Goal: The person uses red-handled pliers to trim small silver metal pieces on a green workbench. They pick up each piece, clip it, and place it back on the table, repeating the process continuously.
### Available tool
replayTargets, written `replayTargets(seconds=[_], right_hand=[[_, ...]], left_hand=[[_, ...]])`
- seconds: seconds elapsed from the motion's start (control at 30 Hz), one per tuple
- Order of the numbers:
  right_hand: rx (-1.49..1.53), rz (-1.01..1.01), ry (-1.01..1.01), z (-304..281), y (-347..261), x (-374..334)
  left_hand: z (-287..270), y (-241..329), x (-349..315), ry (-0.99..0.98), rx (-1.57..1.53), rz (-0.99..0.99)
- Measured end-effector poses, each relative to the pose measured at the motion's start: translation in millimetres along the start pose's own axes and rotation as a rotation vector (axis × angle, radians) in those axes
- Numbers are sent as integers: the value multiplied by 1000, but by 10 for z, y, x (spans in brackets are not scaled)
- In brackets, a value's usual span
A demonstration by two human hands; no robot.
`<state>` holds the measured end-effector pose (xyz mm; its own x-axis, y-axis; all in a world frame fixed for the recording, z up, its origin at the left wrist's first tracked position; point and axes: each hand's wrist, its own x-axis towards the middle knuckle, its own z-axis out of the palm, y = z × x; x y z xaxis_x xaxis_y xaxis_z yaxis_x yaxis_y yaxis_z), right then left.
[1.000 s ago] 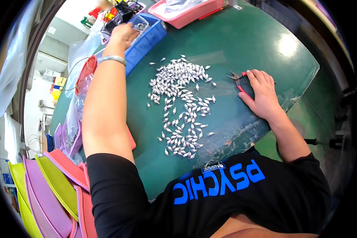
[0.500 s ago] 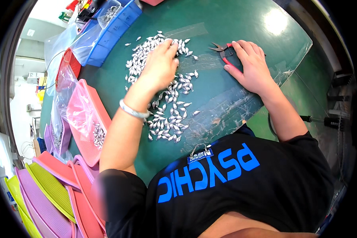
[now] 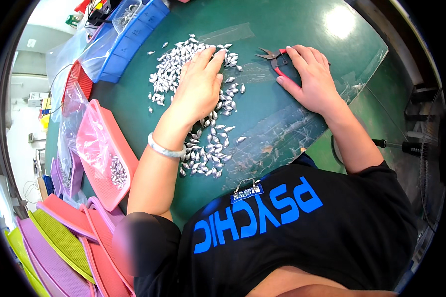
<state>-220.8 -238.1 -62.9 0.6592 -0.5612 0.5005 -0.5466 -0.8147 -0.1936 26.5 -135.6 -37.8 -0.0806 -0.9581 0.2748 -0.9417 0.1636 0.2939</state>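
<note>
Silvery teardrop-shaped fishing sinkers [image 3: 172, 68] with small end loops lie in a loose heap on the green tabletop [image 3: 292, 29]. A second cluster of sinkers [image 3: 206, 153] spreads nearer to me, beside my left forearm. My left hand [image 3: 198, 89] lies palm down over the heap, its fingers stretched and slightly apart; what is beneath the palm is hidden. On the right, my right hand [image 3: 309, 76] is closed around the red-handled cutting pliers [image 3: 276, 58]. Their jaws stand apart, pointing left toward the heap, and touch no sinker.
A pink tray [image 3: 129, 153] with a plastic bag and some sinkers stands left of my forearm. Behind it are a red basket [image 3: 78, 81] and a blue bin [image 3: 129, 47]. Stacked pink, purple and green trays [image 3: 59, 242] fill the lower left. Clear tape [image 3: 262, 148] covers part of the tabletop.
My left hand has slid slightly toward me and to the right over the heap, shifting some sinkers near its fingers. The right hand and pliers stay in place. The whole view has shifted a little.
</note>
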Motion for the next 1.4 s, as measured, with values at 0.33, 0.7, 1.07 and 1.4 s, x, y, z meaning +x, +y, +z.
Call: replayTargets(seconds=[0.33, 0.7, 1.07, 1.4], right_hand=[[-11, 8, -1, 7, 9, -8], [16, 37, -62, -4, 4, -3], [-10, 7, -11, 12, 17, -8], [1, 21, -25, -8, -5, 2]], left_hand=[[-224, 60, -74, -194, 45, 4], [-62, 124, 14, -61, -41, 56], [-81, -36, 75, 62, -109, -11], [15, 159, -16, -114, 97, -80]])
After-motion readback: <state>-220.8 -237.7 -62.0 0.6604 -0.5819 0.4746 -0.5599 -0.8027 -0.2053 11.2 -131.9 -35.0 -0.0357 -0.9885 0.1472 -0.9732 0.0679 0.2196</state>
